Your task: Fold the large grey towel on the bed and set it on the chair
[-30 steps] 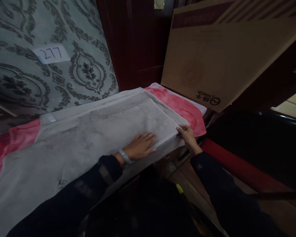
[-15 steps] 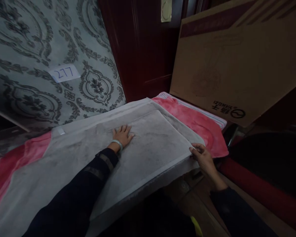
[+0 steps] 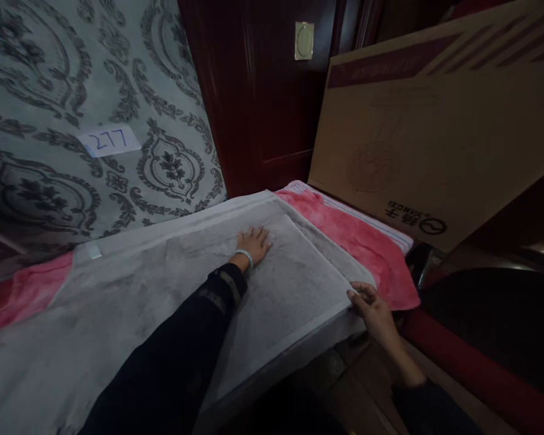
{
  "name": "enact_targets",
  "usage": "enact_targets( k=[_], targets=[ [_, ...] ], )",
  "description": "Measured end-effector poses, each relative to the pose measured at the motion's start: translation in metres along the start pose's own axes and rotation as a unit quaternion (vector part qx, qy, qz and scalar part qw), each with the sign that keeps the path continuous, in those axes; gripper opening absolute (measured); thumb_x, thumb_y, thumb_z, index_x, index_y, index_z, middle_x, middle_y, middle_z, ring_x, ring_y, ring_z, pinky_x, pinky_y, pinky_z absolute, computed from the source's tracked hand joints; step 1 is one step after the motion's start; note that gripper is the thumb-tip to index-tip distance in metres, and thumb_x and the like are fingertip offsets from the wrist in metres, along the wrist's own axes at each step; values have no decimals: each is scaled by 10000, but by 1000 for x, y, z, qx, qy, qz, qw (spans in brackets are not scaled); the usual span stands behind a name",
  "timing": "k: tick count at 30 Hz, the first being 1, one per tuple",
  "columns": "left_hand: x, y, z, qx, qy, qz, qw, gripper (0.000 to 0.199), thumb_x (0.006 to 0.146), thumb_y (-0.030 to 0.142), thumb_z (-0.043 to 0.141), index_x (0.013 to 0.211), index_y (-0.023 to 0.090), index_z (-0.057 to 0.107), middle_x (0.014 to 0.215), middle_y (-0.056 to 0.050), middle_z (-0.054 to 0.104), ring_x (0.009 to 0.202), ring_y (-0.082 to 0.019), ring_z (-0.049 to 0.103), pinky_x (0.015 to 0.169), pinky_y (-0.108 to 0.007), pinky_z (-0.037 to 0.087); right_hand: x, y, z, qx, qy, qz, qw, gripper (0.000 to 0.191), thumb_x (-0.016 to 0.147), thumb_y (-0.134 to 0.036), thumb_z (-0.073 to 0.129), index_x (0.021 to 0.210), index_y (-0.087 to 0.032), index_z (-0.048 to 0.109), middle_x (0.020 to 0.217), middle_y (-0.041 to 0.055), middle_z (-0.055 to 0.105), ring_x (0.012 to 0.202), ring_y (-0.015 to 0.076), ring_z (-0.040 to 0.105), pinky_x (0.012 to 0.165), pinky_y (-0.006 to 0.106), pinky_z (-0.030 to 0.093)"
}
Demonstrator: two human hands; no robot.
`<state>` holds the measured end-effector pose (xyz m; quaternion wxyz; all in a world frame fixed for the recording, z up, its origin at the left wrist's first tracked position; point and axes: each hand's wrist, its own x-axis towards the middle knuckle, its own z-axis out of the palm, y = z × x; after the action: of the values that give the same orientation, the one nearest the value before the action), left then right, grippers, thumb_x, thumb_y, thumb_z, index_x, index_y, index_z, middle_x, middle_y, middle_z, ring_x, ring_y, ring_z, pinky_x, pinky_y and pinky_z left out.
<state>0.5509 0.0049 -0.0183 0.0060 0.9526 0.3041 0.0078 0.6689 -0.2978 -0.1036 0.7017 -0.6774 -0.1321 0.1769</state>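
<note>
A grey plush cloth [image 3: 294, 290] with pale hemmed edges lies folded over itself on a long surface. My left hand [image 3: 254, 244], a pale bracelet at its wrist, rests flat on the folded layer with fingers spread. At the near right corner of that layer, my right hand [image 3: 370, 305] pinches the hem between thumb and fingers. Under the grey cloth lies a pink-red cloth [image 3: 367, 241], showing at the right end and again at the far left. A small white tag [image 3: 93, 249] sits on the grey cloth's far hem.
A large cardboard box [image 3: 426, 139] leans behind the right end. Patterned wallpaper [image 3: 172, 163] with a paper marked 277 [image 3: 111, 141] covers the wall behind, beside a dark red door panel [image 3: 272, 90]. A black round-edged seat [image 3: 489, 326] stands at the lower right.
My left hand has slid to the right across the grey cloth, still flat. My right hand keeps its pinch at the corner. The view has tilted up slightly.
</note>
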Motion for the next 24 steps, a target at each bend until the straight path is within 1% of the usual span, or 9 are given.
enact_targets(
  k=[3,4,6,9,12,15,18,21,24],
  targets=[
    [18,-4,-9,-12,22,-55,998,540,1011,442,386,1492,203,446,1499,-155,511,1379,-338,455,1109,-547,365,-1,-3,0,4,7,3,1000,552,508,-589,811,873,-217,627,577,-51,527,538,145,516,523,279,449],
    [24,-4,-11,-13,27,-63,998,513,1015,430,385,1450,181,494,1426,-170,570,1325,-329,505,1075,-505,404,-2,-5,0,6,9,7,1000,561,500,-590,816,874,-214,632,580,-47,534,542,147,522,528,281,458],
    [38,0,-13,-14,33,-61,997,460,1022,414,376,1346,164,587,1325,-174,627,1261,-307,549,1026,-430,439,-2,-9,-1,6,5,19,1000,576,490,-599,822,872,-210,637,582,-41,542,546,151,531,527,285,471],
    [58,8,-13,-21,37,-56,998,401,1013,417,424,1198,162,672,1275,-166,646,1232,-290,564,991,-367,446,-3,-14,-2,1,-17,37,999,592,487,-611,828,880,-211,636,578,-43,531,537,153,524,503,286,471],
    [75,12,-11,-32,40,-61,997,334,1003,373,467,1168,170,674,1219,-143,677,1154,-272,609,947,-347,459,-3,-20,-4,-15,-28,32,999,590,495,-613,827,884,-215,634,557,-61,481,511,142,487,485,279,449],
    [87,9,-14,-44,63,-59,995,368,1040,345,354,1238,215,635,1250,-103,673,1121,-250,625,940,-352,454,-4,-26,-6,-35,-30,-1,999,537,566,-613,804,895,-218,648,593,-45,508,544,147,498,517,279,444],
    [95,2,-17,-53,81,-54,994,461,1061,363,235,1271,220,619,1304,-104,653,1157,-248,608,975,-362,433,-4,-28,-6,-41,-18,-33,998,472,647,-597,774,922,-233,655,647,-23,554,591,160,518,547,282,442],
    [100,-3,-10,-59,62,-46,995,403,1045,357,314,1198,224,662,1234,-105,694,1150,-250,623,964,-348,440,-1,-21,-3,-53,-3,-40,998,456,644,-596,769,909,-242,655,607,-30,523,557,156,481,516,278,411],
    [101,-5,2,-64,36,-42,996,341,1021,344,384,1142,225,679,1162,-113,724,1133,-260,646,938,-344,455,1,-11,-2,-62,-1,-21,998,476,621,-607,769,906,-245,650,554,-47,474,508,152,458,485,276,393]
  ],
)
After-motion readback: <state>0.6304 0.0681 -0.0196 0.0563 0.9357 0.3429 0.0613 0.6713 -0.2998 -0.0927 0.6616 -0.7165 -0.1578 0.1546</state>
